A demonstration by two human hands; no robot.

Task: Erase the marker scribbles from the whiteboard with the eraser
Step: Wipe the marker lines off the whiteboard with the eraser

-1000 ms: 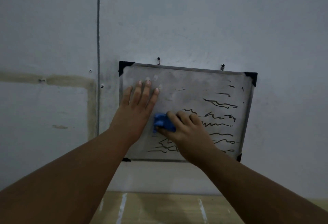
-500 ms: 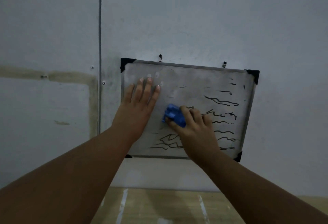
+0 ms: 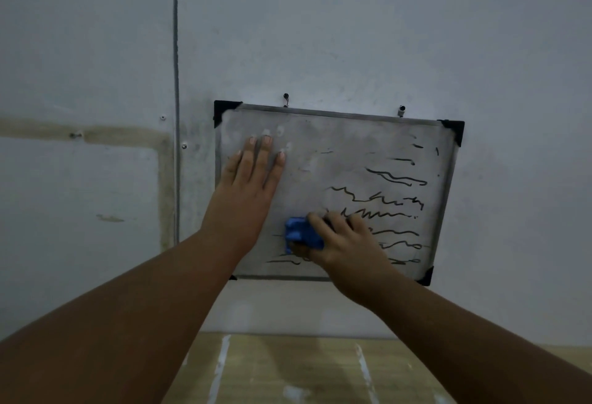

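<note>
A small whiteboard (image 3: 336,134) with a metal frame and black corner caps hangs slightly tilted on a grey wall. Black marker scribbles (image 3: 381,200) cover its right half and a few lines run along the bottom. The upper left is smudged grey. My left hand (image 3: 248,186) lies flat on the board's left part, fingers spread. My right hand (image 3: 344,242) grips a blue eraser (image 3: 301,234) and presses it on the lower middle of the board, hiding some scribbles there.
Two nails (image 3: 286,96) hold the board from above. A thin vertical pipe (image 3: 176,83) runs down the wall left of the board, beside a stained band (image 3: 121,136). A wooden floor (image 3: 288,368) with white paint streaks lies below.
My right hand swept the eraser up and to the right, then back down and left to the lower middle. Scribbles at the lower left are thinner. My left hand stayed flat.
</note>
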